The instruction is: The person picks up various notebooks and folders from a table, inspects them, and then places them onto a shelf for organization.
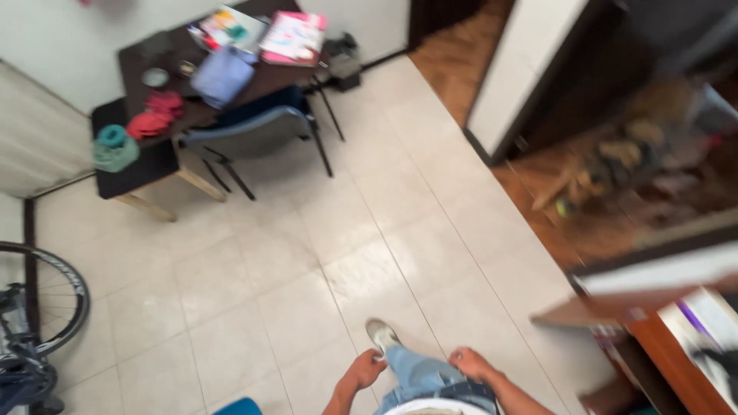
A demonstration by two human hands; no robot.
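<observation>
hands hung low at the jeans [419, 373]: the left hand [366, 369] loosely curled, the right hand [470, 363] half-open, both holding nothing. one shoe [382, 336] stepped on glossy floor tile [307, 253]; blurred view suggested quick movement, so a slip or clipping the wooden shelf [661, 361] corner seemed possible.

**Cut off, blurred, unclear**

The person's body is cut by the bottom edge at 6 o'clock: only the forearms, the left hand [364, 370], the right hand [470, 363] and one blue-jeaned leg with a pale shoe [381, 335] show. Whether either hand grips the cloth cannot be told. At 9 o'clock the black bicycle wheel [46, 296] is sliced by the left edge. At 3 o'clock the brown wooden shelf [661, 338] and the clutter behind it are smeared by motion blur
</observation>
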